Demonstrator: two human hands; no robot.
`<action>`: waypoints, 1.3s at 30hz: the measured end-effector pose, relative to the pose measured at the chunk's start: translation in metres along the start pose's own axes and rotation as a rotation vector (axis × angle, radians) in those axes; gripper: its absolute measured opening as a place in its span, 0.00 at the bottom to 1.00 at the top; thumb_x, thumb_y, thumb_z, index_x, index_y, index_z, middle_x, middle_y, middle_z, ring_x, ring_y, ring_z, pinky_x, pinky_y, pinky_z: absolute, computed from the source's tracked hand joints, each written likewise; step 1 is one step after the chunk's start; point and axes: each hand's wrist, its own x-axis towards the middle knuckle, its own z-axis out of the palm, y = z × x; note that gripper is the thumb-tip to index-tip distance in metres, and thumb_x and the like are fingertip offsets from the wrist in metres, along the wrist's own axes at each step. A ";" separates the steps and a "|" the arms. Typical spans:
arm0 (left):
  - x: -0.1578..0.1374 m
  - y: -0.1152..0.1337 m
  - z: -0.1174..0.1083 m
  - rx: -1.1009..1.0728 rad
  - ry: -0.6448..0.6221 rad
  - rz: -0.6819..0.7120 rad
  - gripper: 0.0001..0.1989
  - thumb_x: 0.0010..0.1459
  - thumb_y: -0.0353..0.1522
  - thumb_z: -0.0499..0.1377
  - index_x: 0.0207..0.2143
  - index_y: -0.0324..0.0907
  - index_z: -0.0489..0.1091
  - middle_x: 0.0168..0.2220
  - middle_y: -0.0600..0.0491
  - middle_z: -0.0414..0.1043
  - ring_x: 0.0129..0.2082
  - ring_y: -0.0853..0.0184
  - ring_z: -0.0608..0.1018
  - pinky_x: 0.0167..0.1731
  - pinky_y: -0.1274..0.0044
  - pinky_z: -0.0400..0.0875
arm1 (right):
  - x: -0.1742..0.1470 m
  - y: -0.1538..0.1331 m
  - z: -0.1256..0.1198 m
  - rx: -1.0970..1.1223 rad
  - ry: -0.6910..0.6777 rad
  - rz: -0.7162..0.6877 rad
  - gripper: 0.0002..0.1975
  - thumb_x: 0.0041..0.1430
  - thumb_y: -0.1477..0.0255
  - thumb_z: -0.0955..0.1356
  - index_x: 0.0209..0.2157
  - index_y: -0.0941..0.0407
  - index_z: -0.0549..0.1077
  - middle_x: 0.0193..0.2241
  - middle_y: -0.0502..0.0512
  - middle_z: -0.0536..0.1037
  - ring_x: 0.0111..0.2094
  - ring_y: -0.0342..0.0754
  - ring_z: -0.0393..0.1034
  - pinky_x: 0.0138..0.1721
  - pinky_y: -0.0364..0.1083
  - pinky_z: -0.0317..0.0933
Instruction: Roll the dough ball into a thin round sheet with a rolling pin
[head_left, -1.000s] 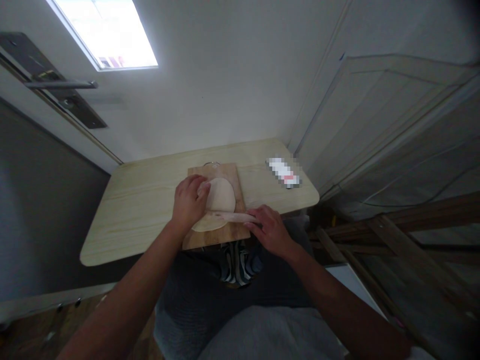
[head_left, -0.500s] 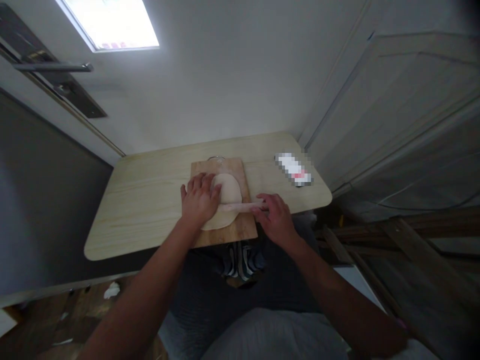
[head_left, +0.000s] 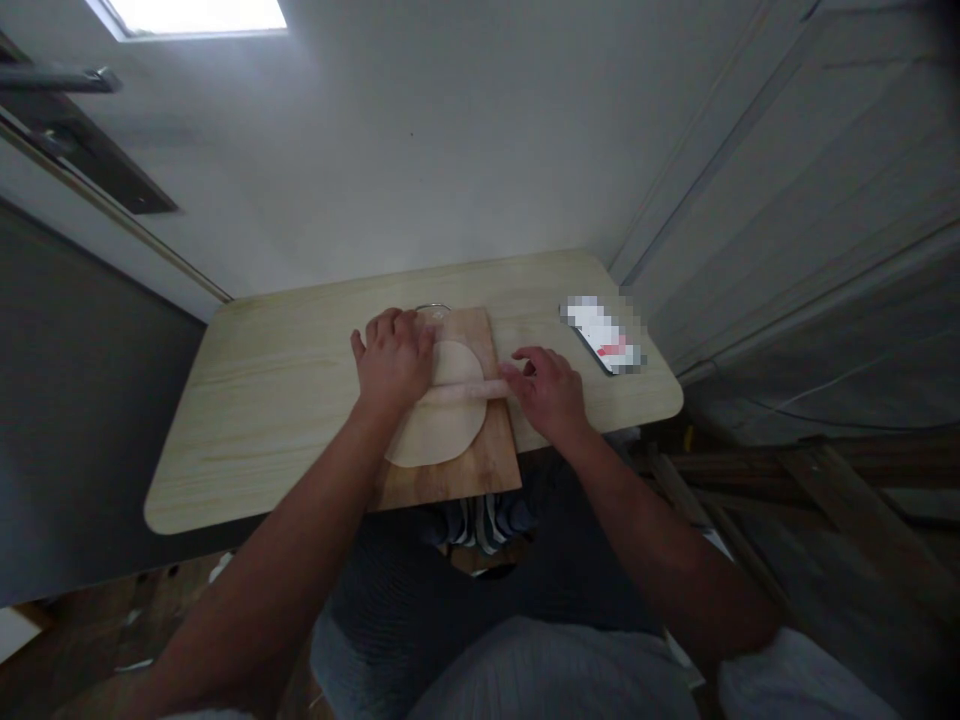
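A pale rolling pin (head_left: 466,390) lies crosswise on a thin, round sheet of dough (head_left: 439,435). The dough rests on a wooden cutting board (head_left: 496,462) with a metal handle at its far end. My left hand (head_left: 395,362) covers the pin's left end, fingers bent forward over the board's left side; that end is hidden beneath the palm. At the other end, the thumb and fingers of my right hand (head_left: 551,392) close on the pin, just past the board's right edge.
The board sits on a light wood-grain table (head_left: 255,400) against a white door (head_left: 420,150). A phone (head_left: 606,338), its screen pixelated, lies on the table at the right. A metal door handle (head_left: 60,80) is at upper left. Wooden planks (head_left: 750,475) stand low at the right.
Both hands and the rolling pin have moved away from me across the dough, towards the far end of the board. The camera view has tilted down slightly.
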 end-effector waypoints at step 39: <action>-0.027 -0.031 -0.003 -0.096 -0.065 0.371 0.21 0.68 0.41 0.47 0.56 0.43 0.70 0.58 0.44 0.71 0.59 0.54 0.70 0.60 0.59 0.61 | -0.135 -0.066 -0.028 0.001 -0.303 -0.025 0.17 0.72 0.60 0.59 0.42 0.57 0.72 0.36 0.57 0.80 0.39 0.53 0.73 0.40 0.48 0.54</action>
